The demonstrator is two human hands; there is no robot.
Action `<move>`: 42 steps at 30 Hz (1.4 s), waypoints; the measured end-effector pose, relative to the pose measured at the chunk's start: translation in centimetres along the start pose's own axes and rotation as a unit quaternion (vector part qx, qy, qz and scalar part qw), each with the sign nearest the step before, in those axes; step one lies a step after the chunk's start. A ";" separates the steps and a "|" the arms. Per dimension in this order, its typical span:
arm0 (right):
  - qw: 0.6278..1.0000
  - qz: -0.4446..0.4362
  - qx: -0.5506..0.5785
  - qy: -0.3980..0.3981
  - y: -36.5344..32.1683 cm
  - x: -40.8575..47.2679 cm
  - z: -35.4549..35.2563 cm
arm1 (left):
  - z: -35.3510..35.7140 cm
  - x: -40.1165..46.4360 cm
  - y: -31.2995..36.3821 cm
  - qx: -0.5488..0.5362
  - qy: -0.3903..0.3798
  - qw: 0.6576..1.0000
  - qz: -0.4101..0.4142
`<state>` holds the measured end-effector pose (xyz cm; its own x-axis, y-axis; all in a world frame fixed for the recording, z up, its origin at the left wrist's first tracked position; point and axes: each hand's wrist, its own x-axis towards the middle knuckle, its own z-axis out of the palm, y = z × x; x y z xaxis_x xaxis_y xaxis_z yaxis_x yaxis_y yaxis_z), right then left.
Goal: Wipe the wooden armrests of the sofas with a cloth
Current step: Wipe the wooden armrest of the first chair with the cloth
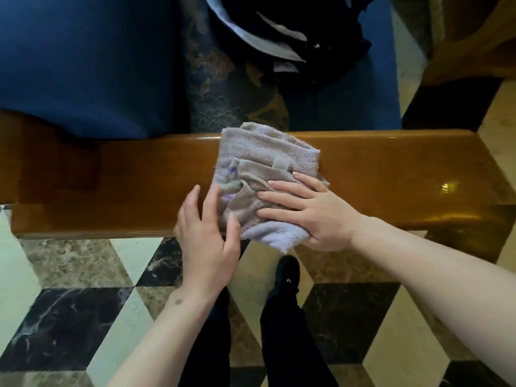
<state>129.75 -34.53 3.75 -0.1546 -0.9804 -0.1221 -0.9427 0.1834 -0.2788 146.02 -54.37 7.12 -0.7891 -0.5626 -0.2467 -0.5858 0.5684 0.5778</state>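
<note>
A wide glossy wooden armrest runs left to right across the view. A folded pale grey terry cloth lies on its middle, one corner hanging over the near edge. My right hand lies flat on the near half of the cloth, fingers spread and pointing left. My left hand rests at the cloth's left edge, with the thumb and fingers touching the fabric at the armrest's near edge.
Beyond the armrest lies the dark blue sofa seat with a patterned cushion and a dark bag or garment on it. Another wooden piece stands at the far right. My legs and a black shoe stand on the checkered marble floor.
</note>
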 end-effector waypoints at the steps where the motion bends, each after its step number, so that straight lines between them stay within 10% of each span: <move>1: 0.999 0.030 0.007 0.007 1.2 -2.1 -0.2 | 1.0 0.1 1.2 0.010 0.002 1.000 0.001; 11: 0.894 0.433 0.057 0.103 8.1 -21.3 -1.5 | 8.8 -2.0 10.1 0.062 -0.047 0.996 0.033; 20: 0.567 0.763 0.133 0.279 -1.9 -4.9 0.0 | 5.3 -2.5 6.1 0.051 -0.042 0.998 -0.005; 23: 0.523 0.782 0.162 0.297 -6.4 2.7 0.0 | 1.7 -1.8 2.0 0.041 -0.012 0.998 -0.044; 35: 0.863 0.441 0.176 0.173 -24.6 25.3 2.9 | -12.0 2.7 -12.8 -0.188 0.137 0.957 -0.174; 42: 0.994 0.039 0.049 0.084 -15.1 15.8 2.7 | -11.1 2.8 -10.3 -0.090 0.093 0.979 -0.156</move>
<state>142.30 -52.56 3.45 -0.2815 -0.9595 0.0109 -0.8934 0.2579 -0.3679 151.95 -68.46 9.15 -0.5202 -0.8011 -0.2962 -0.7378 0.2468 0.6283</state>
